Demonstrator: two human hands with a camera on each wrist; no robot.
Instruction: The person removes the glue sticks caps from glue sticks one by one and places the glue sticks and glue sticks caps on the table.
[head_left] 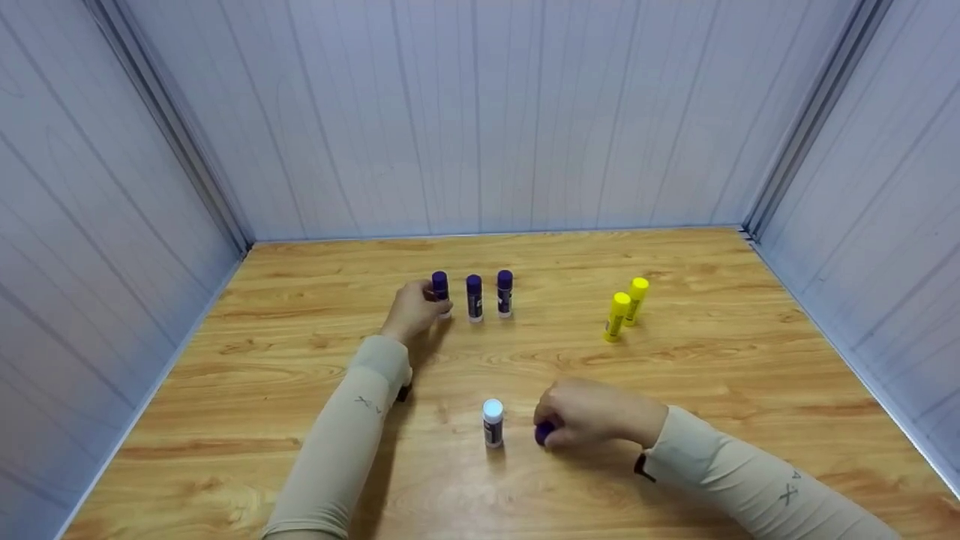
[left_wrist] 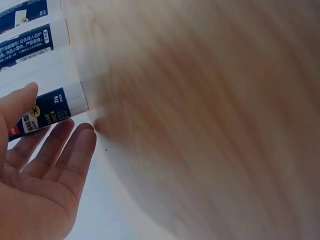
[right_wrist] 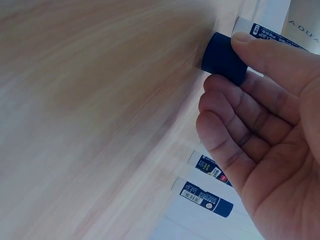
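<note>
Everything is carried on the wood-grain bench (head_left: 225, 420). Toward its back, the leftmost purple-capped glue stick (head_left: 440, 283) is held upright, thumb against fingers, by the left grip (head_left: 415, 309). Nearer the front, only a small purple cap (head_left: 544, 433) is pinched by the right grip (head_left: 592, 411). Among the glue sticks, most seems settled: the middle purple-capped glue stick (head_left: 475, 298) and the right purple-capped glue stick (head_left: 505, 294) are stood in line beside the held one, untouched. Well apart to the right, the front yellow glue stick (head_left: 616, 318) and the rear yellow glue stick (head_left: 638, 298) are stood close together, with both caps on — whether they touch cannot be told. What is left, it is judged, concerns the uncapped glue stick (head_left: 493, 424): it is stood alone just beside the right grip, white top bare — the cap is not yet fitted to it.
</note>
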